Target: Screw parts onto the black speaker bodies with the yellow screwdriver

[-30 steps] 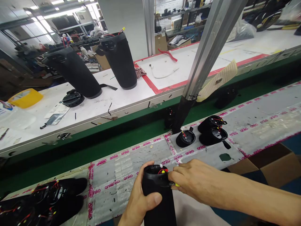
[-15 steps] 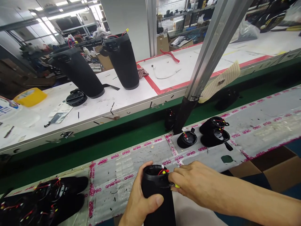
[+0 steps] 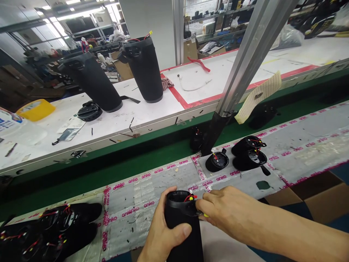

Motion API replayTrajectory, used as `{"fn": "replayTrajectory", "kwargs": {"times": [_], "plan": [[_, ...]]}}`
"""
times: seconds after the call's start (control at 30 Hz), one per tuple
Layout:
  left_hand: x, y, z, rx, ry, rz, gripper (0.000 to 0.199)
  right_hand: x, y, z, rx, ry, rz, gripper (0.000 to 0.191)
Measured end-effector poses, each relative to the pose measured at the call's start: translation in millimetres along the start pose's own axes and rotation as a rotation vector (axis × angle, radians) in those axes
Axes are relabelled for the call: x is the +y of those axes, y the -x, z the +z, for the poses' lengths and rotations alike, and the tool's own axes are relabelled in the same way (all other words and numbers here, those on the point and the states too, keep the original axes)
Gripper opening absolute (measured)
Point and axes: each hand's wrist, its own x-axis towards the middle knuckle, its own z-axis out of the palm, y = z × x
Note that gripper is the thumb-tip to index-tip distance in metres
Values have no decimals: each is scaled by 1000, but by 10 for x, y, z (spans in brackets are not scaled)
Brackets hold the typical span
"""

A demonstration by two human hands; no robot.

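Observation:
My left hand (image 3: pixel 166 229) wraps around a black cylindrical speaker housing (image 3: pixel 184 233), thumb across its front. The housing stands upright with its open top facing me, and red wires with small white, red and yellow connectors (image 3: pixel 191 198) stick out at the rim. At the right side of that rim, my right hand (image 3: pixel 220 207) is closed in a pinch. A small yellow piece (image 3: pixel 205 215) shows beneath its fingers; the rest of what they hold is hidden.
Several similar housings (image 3: pixel 68 218) crowd the bench's left end, with more (image 3: pixel 249 160) at right. Two tall housings (image 3: pixel 143 69) stand on the white table (image 3: pixel 152 120) beyond the green gap. A metal post (image 3: pixel 245 58) rises ahead; cardboard boxes (image 3: pixel 327 203) sit lower right.
The far table and post appear slightly shifted rightward. Both hands keep nearly the same grip and place on the housing.

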Motion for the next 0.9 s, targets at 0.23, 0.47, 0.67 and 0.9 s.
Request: {"fn": "replayTrajectory", "kwargs": {"times": [0.23, 0.47, 0.67, 0.9], "plan": [[-21, 12, 26, 80, -118, 5, 91, 2, -76, -132, -157, 93, -116, 37], [-54, 10, 90, 134, -132, 22, 89, 18, -111, -108, -168, 73, -118, 35], [-49, -55, 24, 27, 61, -51, 89, 81, -68, 75, -85, -25, -48, 8], [-147, -115, -2, 38, 232, -122, 81, 114, -15, 61, 73, -280, 42, 8]]}}
